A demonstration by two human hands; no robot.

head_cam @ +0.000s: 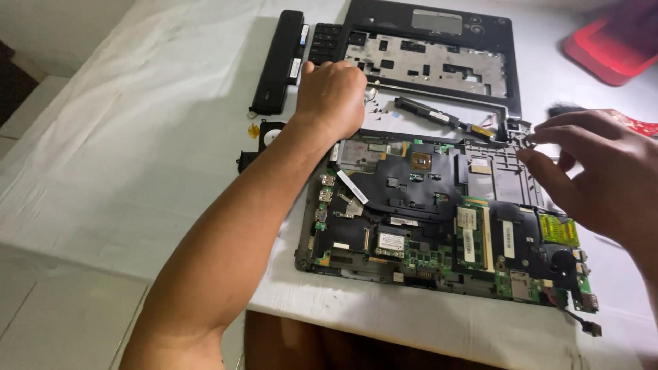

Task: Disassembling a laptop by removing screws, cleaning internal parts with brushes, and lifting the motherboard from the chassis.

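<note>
Two hands over the opened laptop base (439,219) on the white-covered table (137,151). Left hand (330,96) curled into a loose fist at the far-left corner, fingertips hidden, so grip unclear. Right hand (603,171) at the far-right corner, fingers spread, thumb and forefinger pinching something tiny near the hinge. Exposed motherboard: stiff, light, probably fragile; best held by the plastic edges, never the chips. Palmrest cover (432,55) and battery (277,62) lying beyond.
</note>
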